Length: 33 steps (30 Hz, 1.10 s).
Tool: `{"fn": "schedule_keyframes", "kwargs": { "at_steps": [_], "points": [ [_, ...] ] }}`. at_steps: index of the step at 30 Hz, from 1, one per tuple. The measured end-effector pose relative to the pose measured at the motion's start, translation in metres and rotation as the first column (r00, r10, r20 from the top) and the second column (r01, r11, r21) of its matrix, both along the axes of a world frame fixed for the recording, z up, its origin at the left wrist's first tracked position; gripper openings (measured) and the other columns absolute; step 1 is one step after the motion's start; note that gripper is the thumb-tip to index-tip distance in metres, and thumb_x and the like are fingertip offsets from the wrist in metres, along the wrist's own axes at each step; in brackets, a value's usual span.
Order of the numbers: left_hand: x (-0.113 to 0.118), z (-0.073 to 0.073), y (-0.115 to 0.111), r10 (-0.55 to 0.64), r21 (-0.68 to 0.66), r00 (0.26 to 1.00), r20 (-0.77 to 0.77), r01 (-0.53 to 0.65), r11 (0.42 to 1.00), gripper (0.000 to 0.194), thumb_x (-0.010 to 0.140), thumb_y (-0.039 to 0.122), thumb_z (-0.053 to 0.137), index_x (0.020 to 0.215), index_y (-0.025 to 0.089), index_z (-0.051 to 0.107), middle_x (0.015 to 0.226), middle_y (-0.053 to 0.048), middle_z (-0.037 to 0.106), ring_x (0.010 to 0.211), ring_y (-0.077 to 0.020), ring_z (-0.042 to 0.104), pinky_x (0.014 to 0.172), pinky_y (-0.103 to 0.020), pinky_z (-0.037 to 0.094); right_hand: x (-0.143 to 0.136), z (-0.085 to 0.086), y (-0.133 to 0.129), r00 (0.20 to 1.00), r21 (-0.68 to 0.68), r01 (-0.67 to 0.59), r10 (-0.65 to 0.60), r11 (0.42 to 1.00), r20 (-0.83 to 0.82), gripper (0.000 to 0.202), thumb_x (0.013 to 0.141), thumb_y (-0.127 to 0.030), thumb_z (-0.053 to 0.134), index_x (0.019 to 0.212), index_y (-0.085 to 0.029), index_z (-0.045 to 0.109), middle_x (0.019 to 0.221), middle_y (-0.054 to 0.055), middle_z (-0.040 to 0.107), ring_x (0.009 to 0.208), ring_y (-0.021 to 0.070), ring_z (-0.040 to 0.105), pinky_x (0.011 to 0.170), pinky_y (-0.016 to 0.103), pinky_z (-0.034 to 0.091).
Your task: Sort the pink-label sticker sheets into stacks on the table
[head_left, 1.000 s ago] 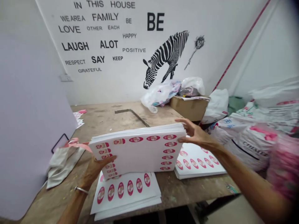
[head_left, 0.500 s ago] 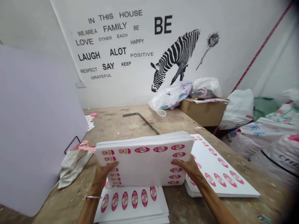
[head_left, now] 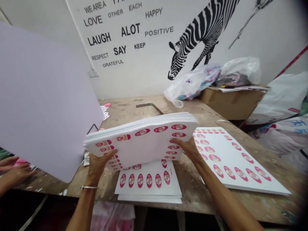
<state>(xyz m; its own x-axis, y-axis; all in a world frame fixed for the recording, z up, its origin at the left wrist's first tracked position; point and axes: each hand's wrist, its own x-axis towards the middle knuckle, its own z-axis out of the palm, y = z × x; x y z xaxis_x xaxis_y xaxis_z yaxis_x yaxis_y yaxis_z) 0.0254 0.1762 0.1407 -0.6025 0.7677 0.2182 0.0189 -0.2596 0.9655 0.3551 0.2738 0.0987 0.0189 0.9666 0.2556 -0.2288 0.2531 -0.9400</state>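
Observation:
Between my two hands I hold a thick stack of white printed sheets (head_left: 144,144), with pink oval labels along its edges. My left hand (head_left: 99,165) grips its left side, thumb on the front face and a metal bangle on the wrist. On the right side, my right hand (head_left: 189,147) clasps it the same way; the fingers behind are hidden. The held stack tilts to the left, over a lower pile of printed sheets (head_left: 149,191) near the table's front edge. Beside my right forearm lies another stack of printed sheets (head_left: 231,160).
A large pale panel (head_left: 48,96) stands on the left. Another person's hands (head_left: 16,173) are below it, with something pink. A bent metal strip (head_left: 150,105), plastic bags (head_left: 192,85) and a cardboard box (head_left: 233,102) sit farther back on the wooden table (head_left: 125,107).
The held stack has tilted, its left side coming nearer and its top leaning back. The camera view has turned down and left, bringing another person's hands into sight.

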Motion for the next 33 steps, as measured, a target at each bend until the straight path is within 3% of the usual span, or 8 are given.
{"fn": "schedule_keyframes", "kwargs": {
  "at_steps": [14,19,22,25,27,29,31,33],
  "points": [
    [-0.01,-0.034,0.002,-0.122,-0.079,0.993,-0.001,0.121,0.989,0.045,0.048,0.031,0.09,0.081,0.012,0.065,0.069,-0.003,0.072,0.056,-0.0171,0.065,0.052,-0.026,0.057,0.005,-0.012,0.009,0.982,0.029,-0.083,0.077,0.996,0.175,0.061,0.062,-0.05,0.088,0.106,-0.019,0.06,0.093,0.012,0.072,0.082,0.0338,0.07,0.065,0.045,0.062],
    [-0.01,-0.033,-0.003,-0.198,-0.116,0.977,0.081,0.207,0.972,0.043,0.051,0.032,0.09,0.083,0.011,0.069,0.076,-0.006,0.075,0.062,-0.0207,0.069,0.058,-0.032,0.06,0.018,0.033,0.002,0.941,0.263,0.052,-0.135,0.963,0.31,0.077,0.064,-0.064,0.08,0.123,-0.021,0.054,0.107,0.014,0.067,0.094,0.0401,0.066,0.079,0.06,0.057],
    [-0.009,-0.033,-0.006,-0.199,-0.095,0.977,0.078,0.206,0.974,0.042,0.051,0.031,0.09,0.082,0.011,0.071,0.077,-0.007,0.076,0.063,-0.0211,0.07,0.059,-0.032,0.06,0.001,0.09,-0.025,0.758,0.73,0.23,-0.589,0.643,0.28,0.077,0.081,-0.06,0.068,0.145,-0.03,0.037,0.141,0.01,0.047,0.126,0.0409,0.047,0.108,0.062,0.036],
    [-0.006,-0.034,-0.007,-0.193,-0.066,0.98,0.052,0.196,0.978,0.038,0.053,0.031,0.09,0.079,0.011,0.071,0.074,-0.006,0.075,0.061,-0.0195,0.068,0.058,-0.03,0.059,-0.047,0.128,-0.05,0.58,0.94,-0.057,-0.756,0.336,0.305,0.073,0.093,-0.06,0.05,0.153,-0.029,0.022,0.153,0.01,0.033,0.137,0.0421,0.031,0.116,0.062,0.02],
    [-0.004,-0.034,-0.007,-0.195,-0.056,0.98,0.035,0.197,0.979,0.035,0.057,0.032,0.088,0.079,0.011,0.071,0.073,-0.005,0.075,0.061,-0.0184,0.068,0.058,-0.029,0.059,-0.083,0.132,-0.055,0.476,0.87,-0.355,-0.735,0.343,0.483,0.066,0.095,-0.055,0.052,0.147,-0.019,0.034,0.134,0.019,0.053,0.121,0.0421,0.051,0.104,0.063,0.038],
    [-0.002,-0.034,-0.006,-0.208,-0.05,0.978,0.025,0.209,0.977,0.034,0.061,0.033,0.087,0.083,0.012,0.072,0.076,-0.006,0.075,0.063,-0.018,0.068,0.061,-0.029,0.059,-0.109,0.127,-0.05,0.278,0.703,-0.528,-0.685,0.477,0.674,0.052,0.095,-0.048,0.058,0.132,-0.013,0.051,0.108,0.019,0.066,0.098,0.0369,0.064,0.087,0.053,0.052],
    [-0.001,-0.033,-0.004,-0.227,-0.042,0.973,0.032,0.229,0.973,0.035,0.061,0.034,0.087,0.085,0.012,0.072,0.079,-0.006,0.075,0.066,-0.0187,0.069,0.063,-0.03,0.059,-0.123,0.12,-0.041,0.166,0.632,-0.559,-0.674,0.537,0.72,0.048,0.092,-0.045,0.064,0.124,-0.009,0.057,0.107,0.02,0.066,0.097,0.0362,0.064,0.089,0.053,0.051],
    [-0.001,-0.033,-0.001,-0.247,-0.032,0.968,0.041,0.248,0.968,0.036,0.061,0.034,0.087,0.086,0.012,0.072,0.081,-0.006,0.076,0.068,-0.0195,0.07,0.065,-0.03,0.059,-0.127,0.118,-0.032,0.185,0.68,-0.556,-0.726,0.478,0.662,0.058,0.09,-0.047,0.067,0.13,-0.007,0.053,0.127,0.025,0.058,0.115,0.0407,0.055,0.102,0.062,0.039]
  ]
}}
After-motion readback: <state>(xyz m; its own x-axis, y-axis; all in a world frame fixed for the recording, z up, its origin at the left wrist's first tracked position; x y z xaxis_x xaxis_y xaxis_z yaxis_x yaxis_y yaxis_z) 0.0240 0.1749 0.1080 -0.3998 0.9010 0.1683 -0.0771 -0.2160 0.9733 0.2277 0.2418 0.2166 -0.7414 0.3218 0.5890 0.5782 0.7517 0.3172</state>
